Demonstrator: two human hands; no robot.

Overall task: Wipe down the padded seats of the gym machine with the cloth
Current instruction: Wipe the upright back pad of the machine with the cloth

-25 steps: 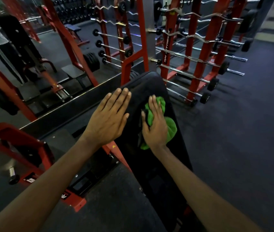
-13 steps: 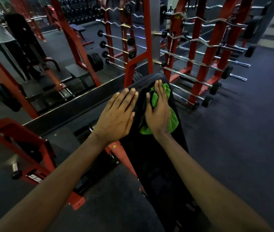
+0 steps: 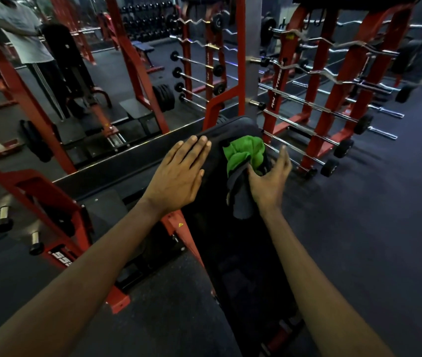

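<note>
My left hand lies flat on the pad's left edge near its top end, fingers straight and together. Bracing, I judge. The cloth is bunched on the pad's top end, grey underside showing. My right hand is at the pad's right edge, fingers apart and loose, gripping nothing, thumb touching the cloth. Likely regathering it for a pass.

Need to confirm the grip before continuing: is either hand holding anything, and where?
Nothing is gripped. The left hand lies flat on the pad; the right hand is open, its thumb touching the green cloth at its right side.
</note>
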